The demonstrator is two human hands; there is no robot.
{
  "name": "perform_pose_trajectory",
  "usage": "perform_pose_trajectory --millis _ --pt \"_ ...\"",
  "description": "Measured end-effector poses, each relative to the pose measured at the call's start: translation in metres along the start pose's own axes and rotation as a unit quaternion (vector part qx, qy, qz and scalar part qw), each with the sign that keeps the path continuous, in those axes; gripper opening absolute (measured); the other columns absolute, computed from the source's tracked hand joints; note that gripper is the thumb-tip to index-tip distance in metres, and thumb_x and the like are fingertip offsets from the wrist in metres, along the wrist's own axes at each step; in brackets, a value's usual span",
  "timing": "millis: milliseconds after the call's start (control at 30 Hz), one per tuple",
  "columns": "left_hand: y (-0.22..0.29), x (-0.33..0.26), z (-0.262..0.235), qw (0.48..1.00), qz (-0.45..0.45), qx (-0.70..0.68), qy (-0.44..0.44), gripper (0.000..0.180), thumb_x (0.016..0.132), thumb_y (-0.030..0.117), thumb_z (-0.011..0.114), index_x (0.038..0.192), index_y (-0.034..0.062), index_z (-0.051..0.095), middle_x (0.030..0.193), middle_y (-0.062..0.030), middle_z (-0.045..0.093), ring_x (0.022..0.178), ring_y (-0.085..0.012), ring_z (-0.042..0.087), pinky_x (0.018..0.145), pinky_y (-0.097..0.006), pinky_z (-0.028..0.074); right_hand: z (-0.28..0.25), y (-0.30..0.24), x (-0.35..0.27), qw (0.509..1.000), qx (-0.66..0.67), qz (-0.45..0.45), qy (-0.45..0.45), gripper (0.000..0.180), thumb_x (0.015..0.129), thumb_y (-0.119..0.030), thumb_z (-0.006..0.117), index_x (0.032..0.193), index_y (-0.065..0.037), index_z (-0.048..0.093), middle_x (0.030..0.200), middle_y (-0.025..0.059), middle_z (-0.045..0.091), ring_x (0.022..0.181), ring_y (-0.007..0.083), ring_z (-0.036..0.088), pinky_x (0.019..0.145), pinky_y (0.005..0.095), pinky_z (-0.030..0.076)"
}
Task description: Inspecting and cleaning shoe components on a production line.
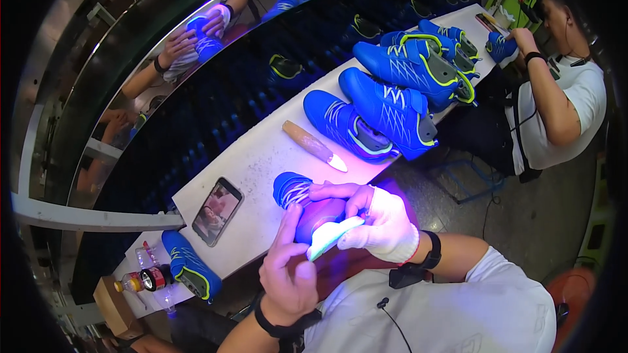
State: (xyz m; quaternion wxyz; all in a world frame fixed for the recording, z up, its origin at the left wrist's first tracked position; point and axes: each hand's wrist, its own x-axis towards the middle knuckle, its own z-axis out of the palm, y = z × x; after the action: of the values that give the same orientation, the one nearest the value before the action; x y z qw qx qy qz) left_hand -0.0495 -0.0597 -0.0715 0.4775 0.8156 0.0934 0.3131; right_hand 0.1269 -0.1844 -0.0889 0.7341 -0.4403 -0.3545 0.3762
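A blue sneaker (292,191) with white laces is at the table's near edge, in purple light. My left hand (288,281), ungloved, lies along its left side, fingers and thumb around the toe end. My right hand (383,225) wears a white knit glove and pinches a pale, glowing white pad (332,235) against the toe area. Bare fingertips of that hand reach across the shoe toward the laces. The hands hide part of the shoe. Just beyond lies a brush-like tool (315,147) with a brown handle and white tip.
Several blue sneakers (389,114) crowd the table's right part. A phone (218,212) lies left, beside a metal post (98,214). Another sneaker (190,268) and a bottle (156,278) are farther left. Co-workers handle shoes at right (502,49) and across the dark conveyor (206,36).
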Motion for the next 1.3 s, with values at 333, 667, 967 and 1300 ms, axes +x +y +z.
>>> perform_pose_trajectory --millis 333,667,967,1300 --pt "-0.008 -0.032 0.021 0.987 -0.021 -0.113 0.116 0.042 0.103 0.023 0.076 0.109 0.0039 0.039 0.147 -0.0443 0.054 0.152 -0.0568 0.042 0.127 -0.064 0.027 0.008 0.006 -0.012 0.995 -0.083 -0.06 -0.015 0.034 0.081 -0.013 0.095 0.088 -0.009 0.062 0.138 0.0269 0.07 0.138 0.0439 0.063 0.119 0.0602 0.044" --pt "0.009 -0.001 -0.013 0.994 -0.008 0.11 -0.028 0.041 0.114 0.042 0.05 0.123 0.0025 0.055 0.122 -0.0244 0.07 0.118 -0.0392 0.062 0.111 -0.057 0.046 0.004 0.0 0.006 0.895 -0.402 -0.176 -0.083 0.043 0.072 -0.035 0.1 0.089 -0.01 0.069 0.124 0.0146 0.074 0.103 0.0313 0.078 0.078 0.0389 0.064" --pt "0.022 0.024 -0.06 0.989 -0.061 0.116 -0.075 0.048 0.094 0.041 0.082 0.113 0.0011 0.062 0.116 -0.0262 0.078 0.121 -0.0466 0.071 0.114 -0.061 0.049 -0.005 0.057 0.023 0.855 -0.417 -0.287 -0.11 0.04 0.072 -0.029 0.089 0.103 -0.013 0.068 0.117 0.0145 0.068 0.092 0.0328 0.069 0.071 0.0441 0.057" --pt "-0.01 0.004 -0.09 0.985 -0.029 0.116 -0.126 0.055 0.066 0.022 0.104 0.103 0.0049 0.067 0.115 -0.019 0.08 0.118 -0.0476 0.074 0.105 -0.06 0.058 0.002 0.084 0.033 0.87 -0.38 -0.309 -0.061 0.044 0.068 -0.035 0.089 0.088 -0.009 0.059 0.116 0.0174 0.067 0.1 0.0378 0.068 0.085 0.0526 0.058"
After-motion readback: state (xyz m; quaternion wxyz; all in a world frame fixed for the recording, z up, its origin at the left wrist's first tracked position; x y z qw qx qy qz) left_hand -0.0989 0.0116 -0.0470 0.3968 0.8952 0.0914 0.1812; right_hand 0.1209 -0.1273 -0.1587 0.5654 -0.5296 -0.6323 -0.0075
